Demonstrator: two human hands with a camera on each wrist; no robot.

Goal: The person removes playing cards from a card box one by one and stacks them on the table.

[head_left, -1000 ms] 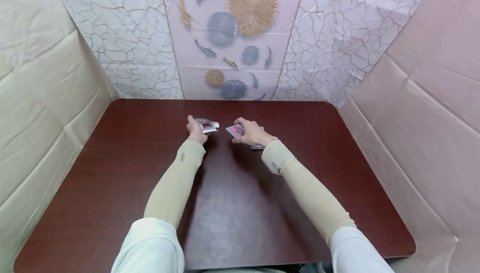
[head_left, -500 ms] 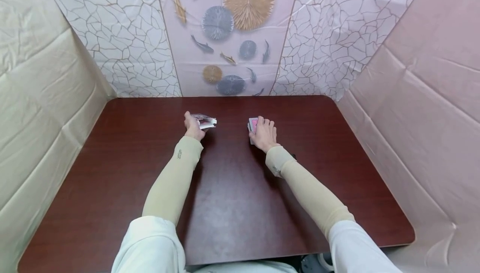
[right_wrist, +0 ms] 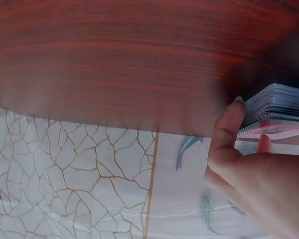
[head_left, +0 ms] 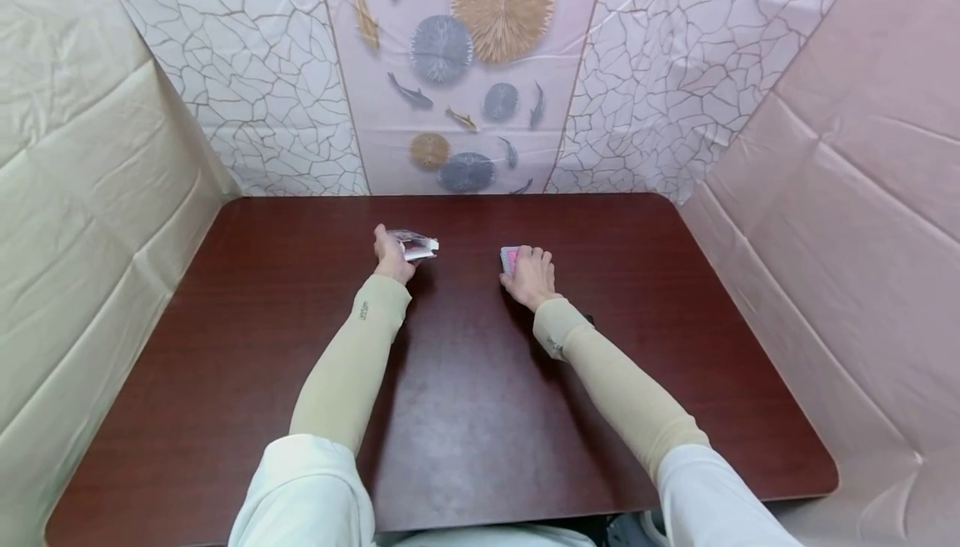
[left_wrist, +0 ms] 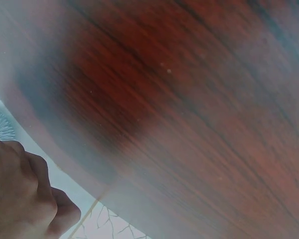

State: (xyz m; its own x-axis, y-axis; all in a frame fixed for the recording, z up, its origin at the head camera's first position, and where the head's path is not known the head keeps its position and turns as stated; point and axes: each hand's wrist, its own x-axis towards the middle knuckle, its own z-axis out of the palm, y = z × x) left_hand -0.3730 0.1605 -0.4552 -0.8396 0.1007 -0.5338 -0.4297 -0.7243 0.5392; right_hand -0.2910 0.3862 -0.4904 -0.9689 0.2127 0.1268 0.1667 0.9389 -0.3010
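Note:
My left hand [head_left: 392,259] holds a small card box [head_left: 422,247] above the table, its white-lined open end facing right. In the left wrist view only the back and knuckles of the left hand [left_wrist: 20,191] show, and the box is hidden. To the right, my right hand [head_left: 533,278] grips a deck of playing cards [head_left: 509,257] with a pink-patterned back on top. The right wrist view shows the deck's [right_wrist: 276,107] stacked edges, with fingers of the right hand [right_wrist: 264,174] bent against its side and one fingertip on the pink face.
Both hands are over the far half of a dark red-brown wooden table [head_left: 457,414]. A patterned curtain [head_left: 262,72] hangs behind its far edge, and beige fabric walls [head_left: 847,222] stand at either side.
My right hand has moved from near the box, where it held a pink-backed card, rightward onto the deck. The left hand and box have stayed nearly in place.

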